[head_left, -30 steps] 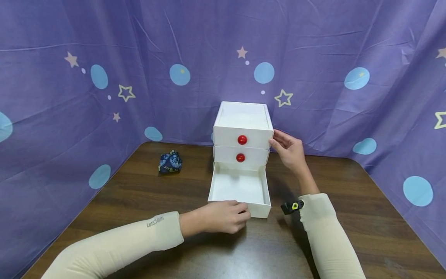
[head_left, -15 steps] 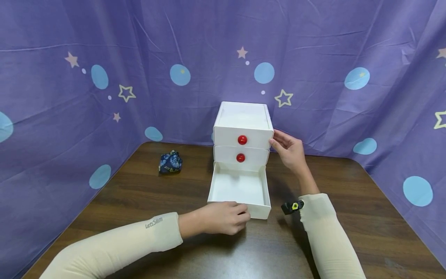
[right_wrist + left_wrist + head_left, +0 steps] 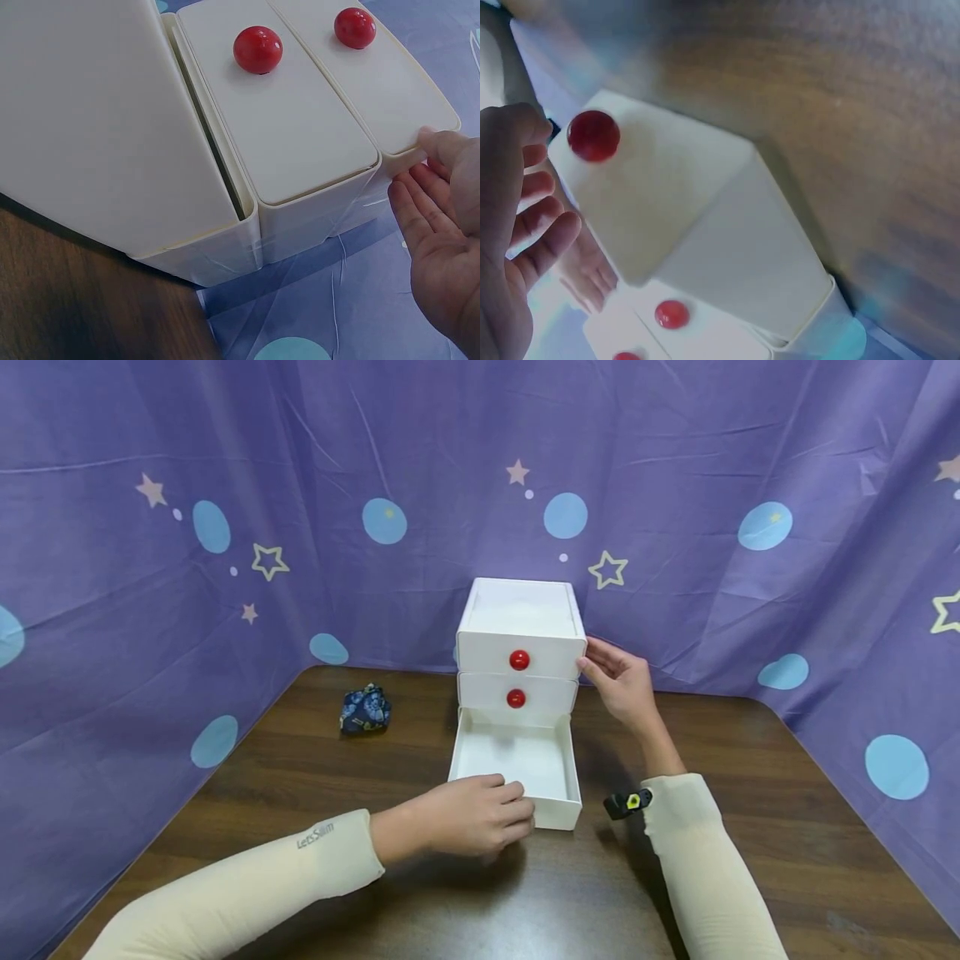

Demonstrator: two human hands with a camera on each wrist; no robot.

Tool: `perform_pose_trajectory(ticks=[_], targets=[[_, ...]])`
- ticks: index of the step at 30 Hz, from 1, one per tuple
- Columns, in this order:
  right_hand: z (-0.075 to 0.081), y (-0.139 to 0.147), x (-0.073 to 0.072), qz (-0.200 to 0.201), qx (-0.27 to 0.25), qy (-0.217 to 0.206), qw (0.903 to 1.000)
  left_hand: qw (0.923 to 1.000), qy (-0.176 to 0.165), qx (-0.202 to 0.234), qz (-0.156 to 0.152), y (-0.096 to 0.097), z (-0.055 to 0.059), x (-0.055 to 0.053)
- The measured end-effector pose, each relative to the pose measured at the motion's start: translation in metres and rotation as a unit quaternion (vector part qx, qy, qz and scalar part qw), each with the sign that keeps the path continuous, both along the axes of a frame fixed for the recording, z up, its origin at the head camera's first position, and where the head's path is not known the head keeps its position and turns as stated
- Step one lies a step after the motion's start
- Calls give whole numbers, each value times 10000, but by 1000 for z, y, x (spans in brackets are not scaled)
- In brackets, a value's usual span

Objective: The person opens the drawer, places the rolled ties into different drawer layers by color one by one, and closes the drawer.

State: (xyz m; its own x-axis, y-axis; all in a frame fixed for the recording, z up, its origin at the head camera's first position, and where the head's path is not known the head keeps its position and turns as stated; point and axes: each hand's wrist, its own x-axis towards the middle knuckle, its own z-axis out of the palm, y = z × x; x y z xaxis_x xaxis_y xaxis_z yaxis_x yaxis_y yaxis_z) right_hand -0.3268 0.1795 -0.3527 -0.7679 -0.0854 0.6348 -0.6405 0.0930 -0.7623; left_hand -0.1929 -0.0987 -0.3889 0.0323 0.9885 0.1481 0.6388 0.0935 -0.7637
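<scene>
A white drawer cabinet stands against the curtain, and its bottom drawer is pulled out with nothing inside. The upper drawers are closed, each with a round red knob. My left hand is in front of the pulled-out drawer. In the left wrist view its loosely bent fingers are apart from that drawer's red knob, holding nothing. My right hand holds the cabinet's upper right corner. Seen from the right wrist, the thumb lies on the front edge and the fingers reach along the side.
A dark blue patterned cloth bundle lies on the brown wooden table, left of the cabinet. The purple curtain hangs behind and along the sides. A small black device is on the right sleeve's cuff.
My left hand has risen slightly and shifted a little left at the drawer front. The right hand keeps its place at the cabinet corner, and the bottom drawer remains pulled out.
</scene>
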Motion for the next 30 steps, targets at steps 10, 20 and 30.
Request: perform_pose_trajectory(ticks=[10, 20, 30], targets=[[-6, 2, -7, 67, -93, 14, 9999, 9975, -290, 443, 457, -23, 19, -17], [-8, 5, -8, 70, -80, 42, 9999, 9830, -874, 1254, 1020, -67, 16, -46], [3, -1, 5, 60, 21, 4, 10000, 9607, -1422, 1776, 1593, -121, 0, -79]])
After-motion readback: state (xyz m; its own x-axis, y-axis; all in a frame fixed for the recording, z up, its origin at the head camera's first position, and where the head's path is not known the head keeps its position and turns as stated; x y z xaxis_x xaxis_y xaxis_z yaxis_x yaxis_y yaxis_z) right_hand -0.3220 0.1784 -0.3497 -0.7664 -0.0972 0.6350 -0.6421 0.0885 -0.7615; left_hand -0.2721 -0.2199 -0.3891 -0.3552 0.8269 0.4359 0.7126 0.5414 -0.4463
